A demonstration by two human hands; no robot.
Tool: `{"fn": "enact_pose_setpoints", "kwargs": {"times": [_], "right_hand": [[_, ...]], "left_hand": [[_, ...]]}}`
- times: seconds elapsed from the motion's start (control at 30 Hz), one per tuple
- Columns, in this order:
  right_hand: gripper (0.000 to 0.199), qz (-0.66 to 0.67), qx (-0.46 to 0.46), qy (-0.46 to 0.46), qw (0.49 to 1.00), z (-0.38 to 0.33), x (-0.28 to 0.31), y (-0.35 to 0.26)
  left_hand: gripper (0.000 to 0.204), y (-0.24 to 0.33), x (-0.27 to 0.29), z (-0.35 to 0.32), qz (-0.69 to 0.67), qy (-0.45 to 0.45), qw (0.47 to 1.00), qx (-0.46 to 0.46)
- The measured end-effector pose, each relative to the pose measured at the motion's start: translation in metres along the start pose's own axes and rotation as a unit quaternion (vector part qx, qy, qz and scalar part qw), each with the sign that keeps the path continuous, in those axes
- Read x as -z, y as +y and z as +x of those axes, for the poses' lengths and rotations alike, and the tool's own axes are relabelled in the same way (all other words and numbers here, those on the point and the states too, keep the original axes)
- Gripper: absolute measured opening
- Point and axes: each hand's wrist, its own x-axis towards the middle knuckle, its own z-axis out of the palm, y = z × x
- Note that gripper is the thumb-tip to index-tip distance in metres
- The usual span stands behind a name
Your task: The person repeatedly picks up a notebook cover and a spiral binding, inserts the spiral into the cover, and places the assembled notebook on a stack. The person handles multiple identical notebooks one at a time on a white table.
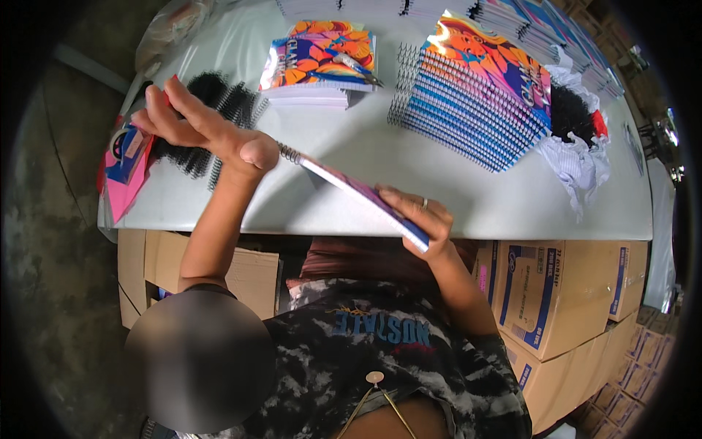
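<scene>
My right hand [423,214] grips a thin notebook [360,196] by its near right end, holding it tilted above the table so that mostly its edge shows. A dark spiral coil [290,153] sticks out of the notebook's far left end. Against that coil's tip rests the heel or thumb side of my left hand [208,132], its fingers stretched out and apart. Beyond that hand lies a heap of loose black spiral coils [219,99]. Pliers with blue handles [344,75] lie on a stack of colourful covered notebooks [307,99] at the back middle.
Spiral-bound notebooks [468,102] are stacked in a slanting pile at the right, beside crumpled striped cloth [578,164]. A pink packet with a tape roll [126,172] sits at the table's [344,212] left edge. Cardboard boxes [563,293] stand below the front edge.
</scene>
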Motion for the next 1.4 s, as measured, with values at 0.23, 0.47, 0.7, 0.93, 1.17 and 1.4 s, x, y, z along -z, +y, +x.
{"fn": "enact_pose_setpoints", "kwargs": {"times": [0.23, 0.47, 0.7, 0.93, 1.17, 1.4], "right_hand": [[0.025, -0.017, -0.01, 0.002, 1.0, -0.005, 0.002, -0.003], [0.032, -0.02, -0.046, 0.036, 0.998, -0.003, 0.002, 0.005], [0.036, -0.006, -0.093, 0.031, 0.995, -0.008, -0.004, 0.006], [0.028, 0.177, -0.253, 0.065, 0.949, 0.007, -0.002, -0.006], [0.039, 0.03, -0.126, 0.038, 0.991, 0.005, -0.008, -0.005], [0.042, 0.007, -0.107, 0.051, 0.993, 0.001, -0.007, 0.0]], "left_hand": [[0.098, 0.011, 0.007, 0.001, -0.015, -0.049, 0.995, -0.086], [0.107, -0.003, -0.016, -0.025, -0.064, -0.093, 0.993, -0.026], [0.108, 0.019, -0.023, 0.013, -0.102, -0.084, 0.991, -0.017], [0.036, 0.005, -0.001, 0.096, -0.129, -0.154, 0.979, 0.043], [0.077, -0.003, -0.014, 0.128, -0.007, 0.161, 0.987, -0.003], [0.107, 0.024, -0.013, 0.071, 0.008, -0.016, 0.976, -0.215]]}}
